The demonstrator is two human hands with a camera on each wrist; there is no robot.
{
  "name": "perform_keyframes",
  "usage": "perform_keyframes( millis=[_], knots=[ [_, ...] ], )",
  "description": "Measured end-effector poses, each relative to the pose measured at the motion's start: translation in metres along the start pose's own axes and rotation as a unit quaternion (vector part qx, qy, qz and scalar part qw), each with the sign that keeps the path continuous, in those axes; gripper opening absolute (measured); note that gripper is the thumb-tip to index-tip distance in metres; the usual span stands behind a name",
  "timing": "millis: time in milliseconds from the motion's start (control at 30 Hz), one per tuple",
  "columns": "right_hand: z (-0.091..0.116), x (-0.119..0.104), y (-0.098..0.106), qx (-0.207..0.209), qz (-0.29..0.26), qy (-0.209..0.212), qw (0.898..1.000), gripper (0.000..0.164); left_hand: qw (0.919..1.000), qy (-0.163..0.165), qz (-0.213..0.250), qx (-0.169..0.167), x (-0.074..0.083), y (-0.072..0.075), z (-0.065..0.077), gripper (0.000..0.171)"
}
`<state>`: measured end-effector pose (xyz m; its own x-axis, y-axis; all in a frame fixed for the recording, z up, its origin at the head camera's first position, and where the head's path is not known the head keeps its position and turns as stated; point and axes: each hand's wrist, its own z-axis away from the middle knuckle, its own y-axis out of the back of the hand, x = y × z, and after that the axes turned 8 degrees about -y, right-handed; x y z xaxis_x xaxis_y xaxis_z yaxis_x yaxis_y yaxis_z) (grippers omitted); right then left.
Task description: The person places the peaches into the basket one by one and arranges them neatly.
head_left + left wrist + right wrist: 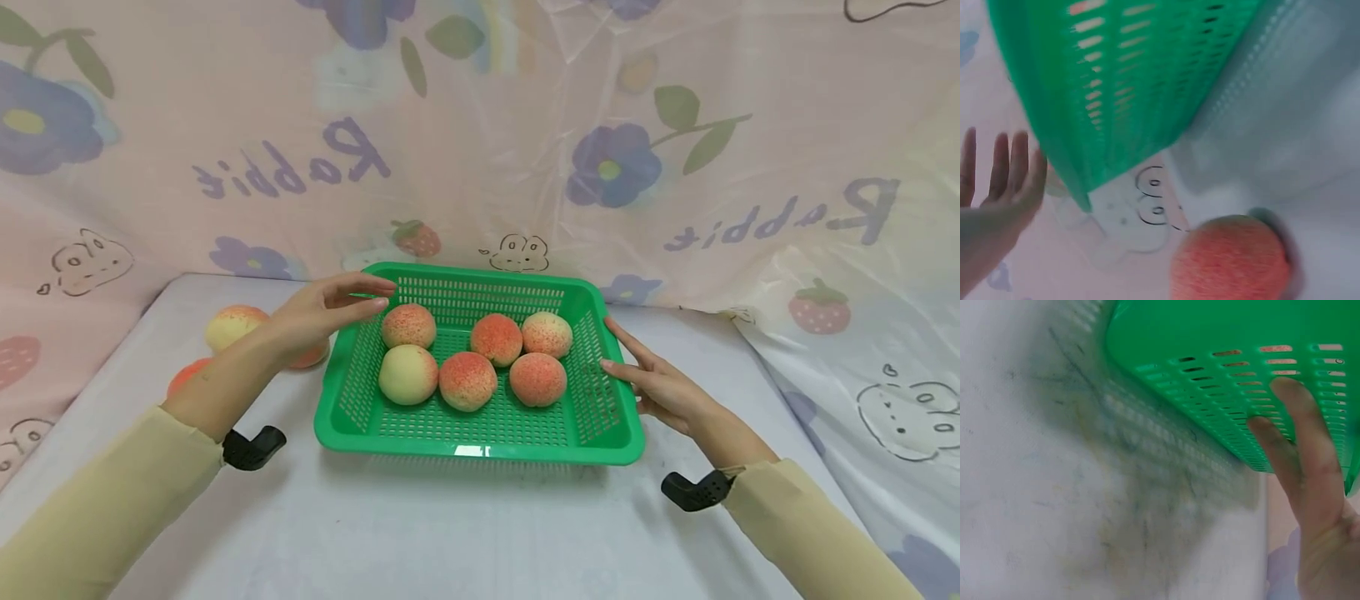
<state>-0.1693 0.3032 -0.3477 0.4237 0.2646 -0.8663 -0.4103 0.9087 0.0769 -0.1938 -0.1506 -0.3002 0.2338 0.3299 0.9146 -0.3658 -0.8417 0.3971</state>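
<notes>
A green plastic basket (480,450) with slotted walls stands on the table and holds several red-and-yellow peaches, one of them a pale yellow peach (407,375). My right hand (663,387) holds the basket's right rim, thumb over the edge. In the right wrist view, two fingertips (1288,390) press against the slotted outer wall from below the rim. The left hand (330,312) hovers at the basket's back left corner, fingers extended and holding nothing. From the left wrist, those fingers (1019,165) appear spread beside the rim.
Left of the basket, partly behind the left arm, lie a yellow-red peach (234,325), a redder peach (187,375) and another peach (311,357). A printed cloth (480,183) hangs behind the white table (480,533). Each wrist carries a black camera mount.
</notes>
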Motion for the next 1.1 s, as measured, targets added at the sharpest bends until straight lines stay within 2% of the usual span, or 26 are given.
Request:
perform_keyframes(
  millis=[133, 200, 400, 533, 633, 800, 933, 1100],
  knots=[
    [-0.001, -0.001, -0.001, 0.000, 0.000, -0.003, 1.000, 0.076, 0.9971, 0.019, 0.016, 0.072, -0.010, 0.005, 0.009, 0.052],
    [-0.001, -0.001, -0.001, 0.000, 0.000, -0.004, 1.000, 0.076, 0.9946, 0.020, 0.032, 0.097, -0.015, 0.007, 0.011, 0.052],
    [0.000, -0.001, -0.001, 0.002, -0.002, -0.003, 1.000, 0.076, 0.9895, 0.015, 0.042, 0.137, -0.027, 0.013, 0.016, 0.047],
    [0.000, 0.000, -0.001, 0.005, -0.003, -0.002, 1.000, 0.075, 0.9847, 0.021, 0.031, 0.170, -0.033, 0.015, 0.019, 0.044],
    [0.000, 0.000, -0.001, 0.006, -0.001, -0.001, 1.000, 0.075, 0.9810, 0.027, 0.020, 0.191, -0.040, 0.015, 0.021, 0.047],
    [0.000, 0.000, 0.000, 0.003, 0.000, 0.002, 1.000, 0.076, 0.9780, 0.042, 0.014, 0.204, -0.051, 0.018, 0.024, 0.054],
    [-0.001, 0.001, 0.000, 0.000, -0.002, 0.003, 1.000, 0.075, 0.9782, 0.058, 0.016, 0.199, -0.058, 0.020, 0.027, 0.058],
    [-0.002, 0.002, 0.000, -0.002, -0.002, 0.004, 1.000, 0.075, 0.9792, 0.074, -0.010, 0.188, -0.065, 0.021, 0.029, 0.069]
  ],
)
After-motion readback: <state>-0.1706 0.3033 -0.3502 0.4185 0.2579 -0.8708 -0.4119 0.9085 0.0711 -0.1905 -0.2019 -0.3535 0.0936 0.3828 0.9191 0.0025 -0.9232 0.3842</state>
